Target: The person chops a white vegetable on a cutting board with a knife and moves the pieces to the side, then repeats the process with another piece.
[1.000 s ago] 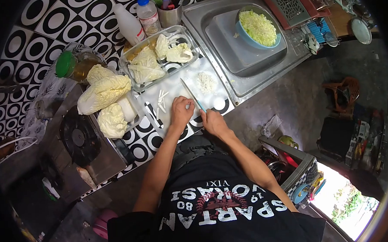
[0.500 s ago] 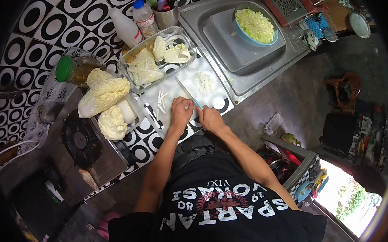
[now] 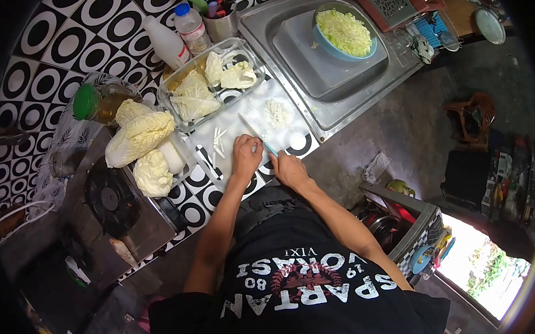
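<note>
My right hand [image 3: 289,168] is wrapped round the light blue handle of a knife [image 3: 251,127], whose blade points away from me across a pale cutting board [image 3: 230,122]. Just left of the blade, my left hand [image 3: 247,157] rests on the board with its fingers curled; whatever they hold is hidden. Several thin white vegetable strips [image 3: 218,143] lie on the board left of that hand. Beyond the knife, to the right, is a small heap of finely chopped white pieces [image 3: 276,113]. A dark-and-white peeler-like tool [image 3: 208,161] sits at the board's left side.
A clear tub [image 3: 179,124] with cabbage leaves stands behind the board. To the left are napa cabbages [image 3: 140,140] and a stove burner [image 3: 110,195]. A blue bowl [image 3: 352,54] of shredded cabbage sits on the sink [image 3: 313,114]. Bottles [image 3: 192,30] stand at the back.
The knife and my right hand have drawn slightly toward me. My left hand keeps nearly the same place beside the blade. The whole view has shifted a little.
</note>
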The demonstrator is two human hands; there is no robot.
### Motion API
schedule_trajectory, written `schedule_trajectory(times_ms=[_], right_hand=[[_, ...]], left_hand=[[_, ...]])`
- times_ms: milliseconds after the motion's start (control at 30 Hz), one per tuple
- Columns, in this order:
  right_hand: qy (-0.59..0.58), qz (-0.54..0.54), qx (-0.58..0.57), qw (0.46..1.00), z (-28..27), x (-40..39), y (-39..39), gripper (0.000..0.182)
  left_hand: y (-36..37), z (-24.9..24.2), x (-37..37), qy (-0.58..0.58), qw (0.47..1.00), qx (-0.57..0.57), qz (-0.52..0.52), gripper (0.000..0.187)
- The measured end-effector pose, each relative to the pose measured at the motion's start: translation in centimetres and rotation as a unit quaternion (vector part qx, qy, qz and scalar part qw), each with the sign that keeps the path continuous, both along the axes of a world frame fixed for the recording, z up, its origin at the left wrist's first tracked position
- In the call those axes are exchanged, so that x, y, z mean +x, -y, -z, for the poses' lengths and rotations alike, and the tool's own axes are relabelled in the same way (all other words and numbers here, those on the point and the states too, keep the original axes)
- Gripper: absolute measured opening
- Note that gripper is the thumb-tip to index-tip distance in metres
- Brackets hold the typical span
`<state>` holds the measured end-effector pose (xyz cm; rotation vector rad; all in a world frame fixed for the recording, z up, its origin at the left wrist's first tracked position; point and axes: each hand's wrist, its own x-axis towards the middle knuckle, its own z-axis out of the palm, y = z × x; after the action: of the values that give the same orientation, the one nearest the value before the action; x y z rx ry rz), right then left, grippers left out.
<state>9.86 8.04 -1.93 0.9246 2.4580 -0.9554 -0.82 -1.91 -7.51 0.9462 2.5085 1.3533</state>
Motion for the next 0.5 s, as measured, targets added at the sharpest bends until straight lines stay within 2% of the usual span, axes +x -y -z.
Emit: schedule_trajectory(times_ms=[100,167,233,333,367,433,500], right_hand=[[-0.021,-0.013,0.032,0.999,-0.1,-0.7,-0.6,0.046],[-0.025,-0.029,-0.016,0.999,0.0,-0.5,-1.6,0.048],[-0.046,-0.010,-0.035,0.998,-0.7,0.1,-2.4,0.047],[-0.056,0.009,-0.044,0.997,-1.2,1.1,-2.8,0.046],[-0.067,0.001,-0.056,0.996,-1.2,1.6,-2.8,0.046],[-0.080,-0.011,-0.070,0.994,-0.8,2.6,-2.6,0.045],[-0.072,-0.074,-0.071,0.992,0.0,3.2,-2.5,0.048]], left_hand=[[0.2,-0.3,-0.1,-0.006,1.000,-0.012,0.019,0.008],[0.7,-0.5,-0.1,-0.012,0.999,-0.018,0.029,0.008],[1.2,-2.3,-0.4,-0.088,0.996,-0.018,0.002,0.009],[2.7,-3.8,-2.3,-0.110,0.990,-0.067,-0.064,0.015],[3.2,-4.1,-2.9,-0.111,0.989,-0.067,-0.067,0.015],[4.1,-4.4,-4.2,-0.147,0.970,-0.149,-0.127,0.023],[4.9,-4.0,-4.9,-0.139,0.966,-0.176,-0.126,0.025]])
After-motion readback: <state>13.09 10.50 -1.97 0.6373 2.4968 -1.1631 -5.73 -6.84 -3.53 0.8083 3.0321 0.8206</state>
